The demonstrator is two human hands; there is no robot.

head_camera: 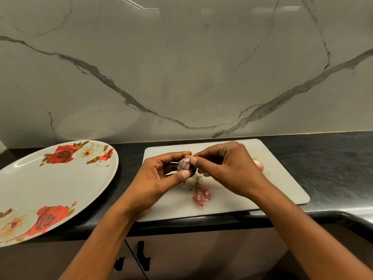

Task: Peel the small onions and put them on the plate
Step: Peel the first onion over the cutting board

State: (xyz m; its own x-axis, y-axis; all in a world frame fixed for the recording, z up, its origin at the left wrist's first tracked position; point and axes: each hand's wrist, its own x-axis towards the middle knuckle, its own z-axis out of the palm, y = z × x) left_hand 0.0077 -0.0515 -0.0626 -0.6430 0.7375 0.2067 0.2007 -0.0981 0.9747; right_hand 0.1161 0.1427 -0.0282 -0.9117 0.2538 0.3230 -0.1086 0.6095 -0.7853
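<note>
A small purple onion is held above the white cutting board. My left hand grips it between thumb and fingers. My right hand pinches the skin at the onion's top with thumb and forefinger. A pile of pinkish peeled skin lies on the board just below my hands. Another small onion rests on the board, partly hidden behind my right hand. The large white plate with red rose prints sits to the left and holds nothing.
The board and plate sit on a black counter against a marble wall. The counter's front edge curves at the lower right. Cabinet doors with black handles are below.
</note>
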